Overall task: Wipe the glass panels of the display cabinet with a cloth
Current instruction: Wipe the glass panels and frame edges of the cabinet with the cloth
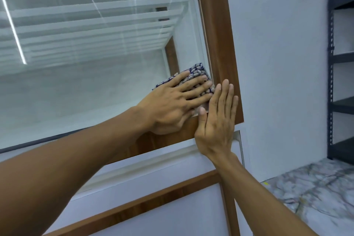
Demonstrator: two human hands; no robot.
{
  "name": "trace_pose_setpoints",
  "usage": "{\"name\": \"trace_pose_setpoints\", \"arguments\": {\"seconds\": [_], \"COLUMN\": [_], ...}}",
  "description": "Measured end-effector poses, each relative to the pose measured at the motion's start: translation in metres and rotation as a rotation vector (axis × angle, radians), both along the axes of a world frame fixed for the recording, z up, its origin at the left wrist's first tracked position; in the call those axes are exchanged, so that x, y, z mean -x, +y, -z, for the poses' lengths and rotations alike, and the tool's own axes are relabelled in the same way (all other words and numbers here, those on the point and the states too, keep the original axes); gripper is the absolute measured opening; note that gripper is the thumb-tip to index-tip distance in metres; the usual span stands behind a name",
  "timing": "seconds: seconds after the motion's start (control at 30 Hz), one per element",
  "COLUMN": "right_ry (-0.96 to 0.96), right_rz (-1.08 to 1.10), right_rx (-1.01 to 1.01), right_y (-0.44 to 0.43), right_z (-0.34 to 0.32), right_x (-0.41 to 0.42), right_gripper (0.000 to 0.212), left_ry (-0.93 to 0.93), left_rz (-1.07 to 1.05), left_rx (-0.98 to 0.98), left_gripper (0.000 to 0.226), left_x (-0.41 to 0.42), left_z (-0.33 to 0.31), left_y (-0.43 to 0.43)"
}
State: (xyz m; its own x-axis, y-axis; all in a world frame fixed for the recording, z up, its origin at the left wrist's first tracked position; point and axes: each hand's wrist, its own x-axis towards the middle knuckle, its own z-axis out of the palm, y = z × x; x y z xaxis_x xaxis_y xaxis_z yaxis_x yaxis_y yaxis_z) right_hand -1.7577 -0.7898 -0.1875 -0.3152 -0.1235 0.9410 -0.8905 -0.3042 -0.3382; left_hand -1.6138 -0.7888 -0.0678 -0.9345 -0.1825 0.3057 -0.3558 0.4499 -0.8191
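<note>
Left hand (172,101): flat and spread wide on the cloth, fingers straight, pressing it to the glass; fingertips aimed right and slightly up, toward the frame.
Right hand (216,120): flat, fingers straight and close together, laid on the wooden frame just beside the left hand; fingertips aimed up along the upright, thumb touching the cloth's lower edge.
Cloth (199,74): knobbly weave, grey-beige with dark blue lines; pinned in the lower right corner of the glass panel, right edge against the frame. Mostly hidden under the left hand, so long axis not certain; visible part stretched from the corner up along the upright, 1 corner pointing up past the fingertips.
Glass panel (86,73): large, tilted in view, showing reflections of bright light strips and pale shelves behind.
Wooden frame (220,44): brown, an upright on the right and a rail below, meeting under the 2 hands.
Lower cabinet front (172,216): pale panel edged in the same brown wood, below the rail.
Metal handle (240,145): slim, just right of the right wrist.
Wall (277,44): plain, pale, right of the cabinet.
Shelf rack (341,63): dark metal, at the far right edge.
Floor (316,188): marbled, pale with grey veins.
</note>
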Motion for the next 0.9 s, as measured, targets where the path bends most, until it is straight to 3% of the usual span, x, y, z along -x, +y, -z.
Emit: {"name": "trace_pose_setpoints", "arguments": {"seconds": [0.43, 0.9], "right_ry": [0.082, 0.423], "right_rz": [0.038, -0.089], "right_rx": [-0.101, -0.098], "right_y": [0.012, 0.016], "right_z": [0.003, -0.014], "right_x": [-0.08, -0.216], "right_gripper": [0.066, 0.067], "left_ry": [0.061, 0.273], "left_rz": [-0.08, -0.221], "left_rx": [-0.058, -0.09], "left_gripper": [0.059, 0.059], "left_x": [-0.09, -0.261], "left_z": [0.013, 0.037], "left_y": [0.011, 0.039]}}
